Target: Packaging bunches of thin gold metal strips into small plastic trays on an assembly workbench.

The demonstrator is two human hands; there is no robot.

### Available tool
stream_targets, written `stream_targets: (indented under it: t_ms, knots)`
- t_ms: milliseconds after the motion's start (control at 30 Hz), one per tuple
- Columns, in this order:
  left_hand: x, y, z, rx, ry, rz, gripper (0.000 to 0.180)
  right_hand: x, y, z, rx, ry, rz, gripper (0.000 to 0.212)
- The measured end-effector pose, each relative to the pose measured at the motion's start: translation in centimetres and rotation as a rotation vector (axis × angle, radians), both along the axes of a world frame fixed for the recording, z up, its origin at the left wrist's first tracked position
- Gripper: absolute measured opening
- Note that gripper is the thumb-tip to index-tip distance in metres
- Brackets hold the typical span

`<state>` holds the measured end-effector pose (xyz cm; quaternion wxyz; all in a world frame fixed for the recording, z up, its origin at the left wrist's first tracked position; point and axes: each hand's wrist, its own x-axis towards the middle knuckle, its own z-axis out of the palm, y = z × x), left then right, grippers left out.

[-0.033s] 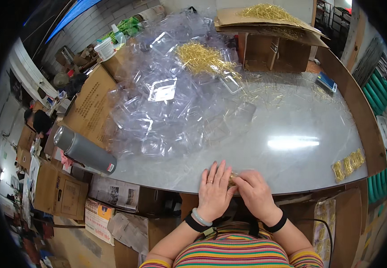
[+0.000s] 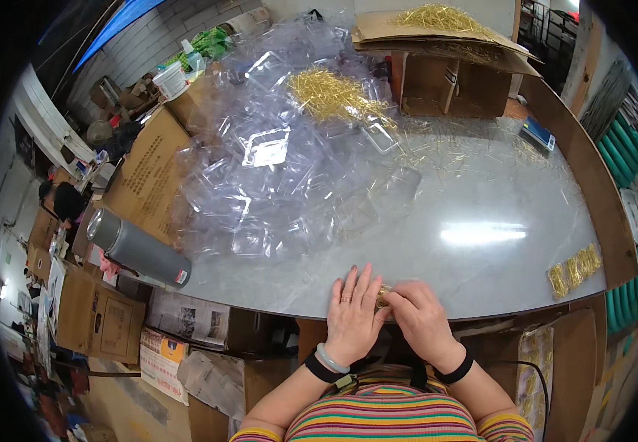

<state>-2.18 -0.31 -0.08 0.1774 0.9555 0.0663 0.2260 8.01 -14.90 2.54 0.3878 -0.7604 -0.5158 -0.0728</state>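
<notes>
At the near edge of the table, my left hand (image 2: 356, 310) lies with its fingers stretched out flat, its thumb angled toward a small bunch of gold wire pins (image 2: 383, 292). My right hand (image 2: 415, 317) is closed, its thumb and fingertips pinched on that bunch from the other side. The two hands hide most of it. A row of bundled gold pins (image 2: 575, 271) lies at the table's right edge. Farther off, a heap of loose gold pins (image 2: 332, 94) rests on a large pile of clear plastic boxes (image 2: 260, 191).
A grey bottle (image 2: 138, 247) lies at the left edge. At the back stands an open cardboard box (image 2: 454, 86), with more gold pins (image 2: 440, 18) on top. A blue pack (image 2: 537, 135) sits near the right cardboard wall (image 2: 584, 169). Thin pins are scattered across the far table.
</notes>
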Motion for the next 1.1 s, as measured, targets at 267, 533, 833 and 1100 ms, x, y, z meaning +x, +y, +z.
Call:
stream_targets:
  t_ms: [267, 533, 833, 1100]
  knots:
    - [0.1, -0.4, 0.4, -0.034, 0.046, -0.066, 0.058, 1.0, -0.6, -1.7, 0.065, 0.066, -0.123, 0.052]
    - [0.4, -0.6, -0.5, -0.014, -0.009, -0.026, 0.061, -0.5, -1.7, -0.3, -0.066, 0.086, -0.035, 0.067]
    - [0.3, -0.9, 0.0, 0.062, 0.03, -0.005, 0.053, 0.2, -1.3, -1.3, -0.033, 0.015, -0.064, 0.055]
    - [0.3, -0.6, -0.3, -0.012, -0.07, -0.058, 0.056, 0.3, -1.2, -1.2, 0.086, 0.013, -0.095, 0.042]
